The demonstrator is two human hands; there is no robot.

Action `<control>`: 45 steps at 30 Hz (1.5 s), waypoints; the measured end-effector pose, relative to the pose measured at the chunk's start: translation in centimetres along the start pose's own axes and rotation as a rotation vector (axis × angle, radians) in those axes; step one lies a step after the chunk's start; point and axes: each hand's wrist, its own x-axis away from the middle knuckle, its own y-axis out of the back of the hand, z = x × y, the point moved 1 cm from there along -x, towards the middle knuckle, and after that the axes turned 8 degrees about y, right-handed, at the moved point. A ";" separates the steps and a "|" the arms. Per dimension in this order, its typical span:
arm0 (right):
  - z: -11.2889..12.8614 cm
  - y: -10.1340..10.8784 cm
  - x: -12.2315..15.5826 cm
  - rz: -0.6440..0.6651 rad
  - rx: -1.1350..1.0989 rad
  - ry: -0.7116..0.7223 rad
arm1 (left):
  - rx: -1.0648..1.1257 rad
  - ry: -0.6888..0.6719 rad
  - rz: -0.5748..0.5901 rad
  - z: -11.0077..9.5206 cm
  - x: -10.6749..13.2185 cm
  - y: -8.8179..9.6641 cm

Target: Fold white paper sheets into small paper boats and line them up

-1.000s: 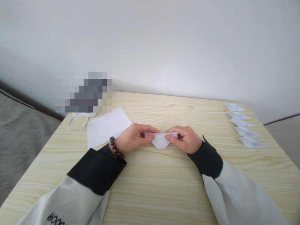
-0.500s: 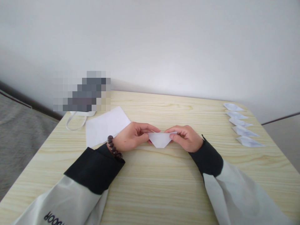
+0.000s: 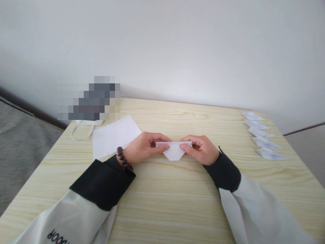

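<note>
A small folded piece of white paper (image 3: 174, 153) lies at the middle of the light wooden table (image 3: 162, 203), its pointed part towards me. My left hand (image 3: 142, 148) pinches its left end, thumb on top. My right hand (image 3: 200, 149) pinches its right end the same way. A folded strip runs along the paper's upper edge between my thumbs. A dark bead bracelet (image 3: 124, 159) is on my left wrist.
A stack of flat white sheets (image 3: 114, 135) lies just left of my left hand. A white bag handle (image 3: 81, 134) and a blurred-out object sit at the back left. Several folded white paper pieces (image 3: 264, 139) lie in a row along the table's right edge.
The paper's upper flap, lifted half a second ago, is folded down flat again as a strip along the top. Both hands have stayed in place at its ends.
</note>
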 end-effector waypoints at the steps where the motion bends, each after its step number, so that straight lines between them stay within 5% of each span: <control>1: 0.0 0.0 0.0 0.000 -0.001 -0.005 | 0.007 0.001 0.004 0.0 0.0 0.0; 15: 0.0 -0.1 0.0 -0.064 -0.017 -0.043 | 0.139 0.053 0.064 0.5 0.0 -0.3; 45: -0.3 -0.1 0.2 -0.057 -0.021 -0.060 | 0.068 0.008 0.042 0.3 0.1 -0.2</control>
